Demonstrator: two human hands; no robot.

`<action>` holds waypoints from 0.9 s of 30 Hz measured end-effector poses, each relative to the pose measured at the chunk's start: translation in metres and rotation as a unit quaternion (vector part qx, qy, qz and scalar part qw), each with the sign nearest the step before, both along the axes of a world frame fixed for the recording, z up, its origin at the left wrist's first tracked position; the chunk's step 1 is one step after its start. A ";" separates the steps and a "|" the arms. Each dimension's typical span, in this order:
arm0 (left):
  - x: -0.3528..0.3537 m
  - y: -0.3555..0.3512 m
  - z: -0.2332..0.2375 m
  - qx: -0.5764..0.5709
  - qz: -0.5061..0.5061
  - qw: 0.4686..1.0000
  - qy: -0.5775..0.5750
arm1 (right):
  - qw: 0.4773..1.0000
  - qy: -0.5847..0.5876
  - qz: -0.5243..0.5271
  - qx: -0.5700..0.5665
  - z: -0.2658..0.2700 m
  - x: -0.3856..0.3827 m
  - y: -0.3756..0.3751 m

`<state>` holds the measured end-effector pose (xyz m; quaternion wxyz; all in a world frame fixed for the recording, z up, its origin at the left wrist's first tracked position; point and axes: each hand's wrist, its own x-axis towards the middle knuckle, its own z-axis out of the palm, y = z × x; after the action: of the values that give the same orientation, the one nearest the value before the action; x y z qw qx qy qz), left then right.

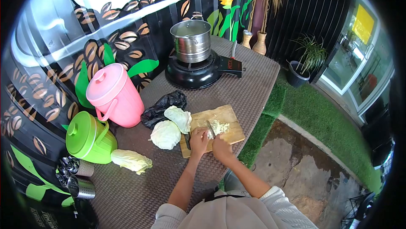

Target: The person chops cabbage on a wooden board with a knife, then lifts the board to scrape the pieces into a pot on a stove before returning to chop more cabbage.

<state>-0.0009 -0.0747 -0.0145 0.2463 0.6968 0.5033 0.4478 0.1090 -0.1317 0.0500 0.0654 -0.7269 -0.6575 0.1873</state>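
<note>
In the head view my right hand (220, 147) is wrapped round the handle of a knife (210, 129), its blade angled over the wooden cutting board (201, 121). Finely chopped pale pieces (220, 127) lie beside the blade. Close on its left, my left hand (198, 141) has its fingers bent together on the board; what they hold is hidden. A dark object, perhaps another knife, shows partly beside that hand. Left of the board sit a round cabbage (165, 135) and a loose cabbage piece (178, 119).
A steel pot (191, 42) stands on a black gas stove (192, 73) at the back. Leftward are a black plastic bag (163, 108), a pink container (120, 100), a green container (91, 140), a napa cabbage (131, 161) and a metal utensil holder (82, 188). The table's edge (259, 121) runs along the right.
</note>
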 end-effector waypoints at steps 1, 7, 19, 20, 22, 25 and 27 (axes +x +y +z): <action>0.000 0.001 -0.001 0.000 0.001 1.000 0.000 | 1.000 0.000 0.001 0.000 -0.013 -0.008 -0.007; 0.001 -0.002 0.000 0.049 0.023 0.998 -0.008 | 0.998 0.000 -0.063 0.021 -0.031 -0.009 0.007; -0.003 0.002 -0.009 0.007 0.026 0.996 -0.079 | 0.997 -0.004 -0.078 0.005 -0.033 -0.016 -0.009; -0.003 0.002 -0.010 0.023 0.029 0.997 -0.073 | 0.998 0.012 -0.056 -0.001 -0.029 -0.010 0.001; -0.002 0.003 -0.012 0.041 0.028 0.997 -0.067 | 0.999 0.029 -0.037 -0.005 -0.017 0.003 0.018; -0.002 0.002 -0.009 0.009 0.036 0.997 -0.072 | 0.998 0.013 0.033 -0.045 0.005 0.012 0.028; 0.000 0.001 -0.006 0.002 0.038 0.996 -0.082 | 0.998 -0.007 0.048 -0.033 0.018 0.008 0.009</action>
<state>-0.0013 -0.0739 -0.0207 0.2683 0.6385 0.5065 0.5137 0.1165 -0.1226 0.0680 0.0281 -0.6976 -0.6855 0.2064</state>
